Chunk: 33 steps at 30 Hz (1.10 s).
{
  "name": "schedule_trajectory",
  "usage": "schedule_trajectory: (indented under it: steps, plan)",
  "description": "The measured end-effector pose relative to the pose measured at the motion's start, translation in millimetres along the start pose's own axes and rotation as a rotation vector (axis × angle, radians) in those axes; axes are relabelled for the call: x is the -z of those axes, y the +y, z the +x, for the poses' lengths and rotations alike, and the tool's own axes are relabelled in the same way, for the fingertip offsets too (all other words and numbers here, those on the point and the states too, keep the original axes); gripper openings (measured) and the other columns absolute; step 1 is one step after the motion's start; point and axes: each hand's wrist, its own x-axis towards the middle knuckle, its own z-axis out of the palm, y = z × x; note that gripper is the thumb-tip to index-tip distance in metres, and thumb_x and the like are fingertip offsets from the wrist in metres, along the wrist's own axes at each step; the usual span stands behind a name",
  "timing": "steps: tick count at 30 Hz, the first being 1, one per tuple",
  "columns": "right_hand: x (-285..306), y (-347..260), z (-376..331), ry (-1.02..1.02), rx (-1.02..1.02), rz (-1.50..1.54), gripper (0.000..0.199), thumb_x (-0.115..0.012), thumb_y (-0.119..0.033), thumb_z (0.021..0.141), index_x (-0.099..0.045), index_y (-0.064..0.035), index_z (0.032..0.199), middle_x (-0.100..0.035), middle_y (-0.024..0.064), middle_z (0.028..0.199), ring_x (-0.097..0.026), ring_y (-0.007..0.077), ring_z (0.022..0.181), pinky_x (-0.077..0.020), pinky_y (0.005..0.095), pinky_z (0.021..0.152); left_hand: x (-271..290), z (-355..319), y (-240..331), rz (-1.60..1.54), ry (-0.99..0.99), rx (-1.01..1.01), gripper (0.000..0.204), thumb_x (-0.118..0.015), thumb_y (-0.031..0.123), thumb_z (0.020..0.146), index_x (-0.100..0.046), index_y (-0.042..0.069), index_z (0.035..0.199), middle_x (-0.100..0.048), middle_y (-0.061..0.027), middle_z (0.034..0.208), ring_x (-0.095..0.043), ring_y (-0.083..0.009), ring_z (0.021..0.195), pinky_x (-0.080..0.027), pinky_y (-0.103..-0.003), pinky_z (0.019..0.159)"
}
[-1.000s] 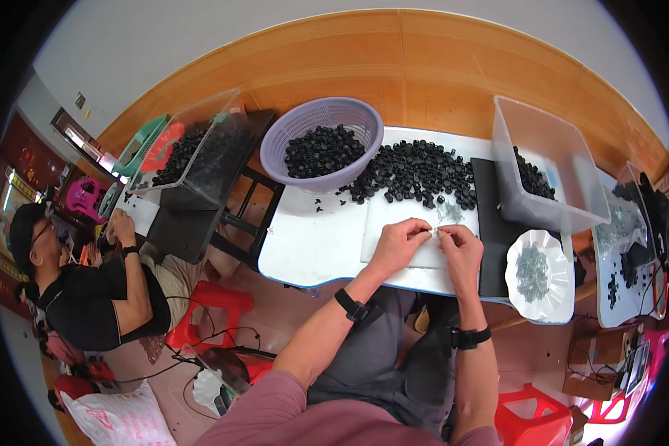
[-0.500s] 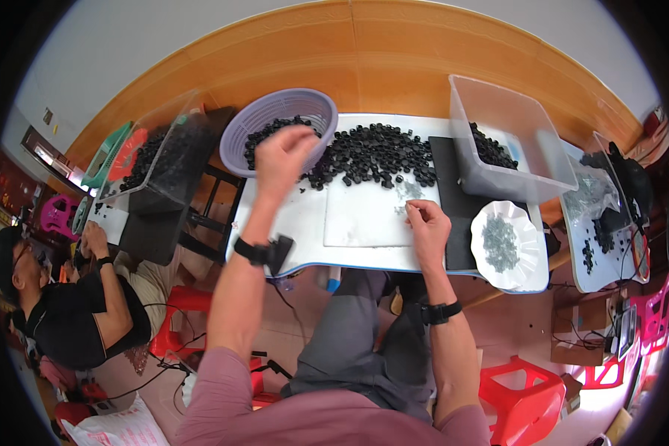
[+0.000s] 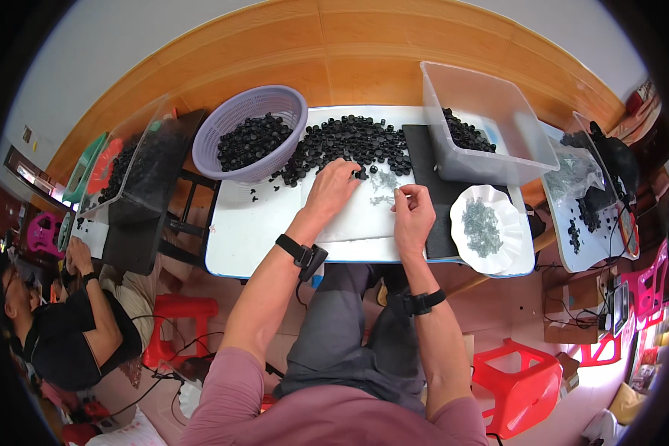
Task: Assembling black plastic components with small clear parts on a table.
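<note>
Head view, centre of frame: left hand (image 3: 333, 187) lies palm-down on the white worktop (image 3: 245, 238), fingers (image 3: 349, 169) spread loose and touching the lower edge of the pile of black caps (image 3: 349, 145), gripping nothing I can see. Right hand (image 3: 412, 215) sits just right of it, fingers pinched together near small grey pieces (image 3: 383, 189) on a white sheet (image 3: 357, 215); can't tell if anything is held. Upper left: purple basket (image 3: 223, 126) of caps; right: clear bin (image 3: 490, 141), white scalloped plate (image 3: 464, 204); lower left: another person (image 3: 67, 334).

basket (image 3: 251, 119) left of cap pile (image 3: 349, 145), bin (image 3: 483, 123) right; plate (image 3: 487, 227) before bin
</note>
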Motion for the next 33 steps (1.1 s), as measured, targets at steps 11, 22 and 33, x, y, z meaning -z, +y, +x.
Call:
schedule_trajectory:
  steps: [11,22,33]
  plan:
    - [-0.4,-3.7,-1.3,-0.079,-0.009,-0.124,0.008,-0.073,-0.003,0.089,-0.067,0.0002,0.093,-0.067,0.0074,0.084,-0.061,0.0140,0.064,-0.0494,0.0299,0.062,13.4,-13.9,1.1,-0.010,-0.050,0.142,0.018,-0.075,0.009,0.084,-0.073,0.001,0.101,-0.073,-0.0158,0.089,-0.073,-0.0292,0.080,-0.057,-0.040,0.074]
    - [-4.4,-16.5,-4.2,-0.362,0.239,-0.298,0.022,-0.076,-0.005,0.086,-0.074,-0.0059,0.107,-0.071,0.0081,0.098,-0.065,0.0231,0.068,-0.0530,0.0340,0.066,-1.7,-48.8,22.7,-0.473,0.039,0.221,0.022,-0.074,0.011,0.092,-0.074,0.003,0.113,-0.079,-0.0132,0.099,-0.078,-0.0225,0.090,-0.060,-0.032,0.079]
    - [-3.4,-9.3,-2.9,-0.128,0.140,-0.365,0.011,-0.074,-0.001,0.084,-0.073,-0.0014,0.095,-0.066,0.0120,0.089,-0.063,0.0223,0.068,-0.0512,0.0355,0.065,-4.3,-58.5,20.1,-0.341,0.174,0.181,0.021,-0.080,0.008,0.086,-0.077,0.003,0.107,-0.075,-0.0073,0.093,-0.069,-0.0137,0.077,-0.056,-0.028,0.073]
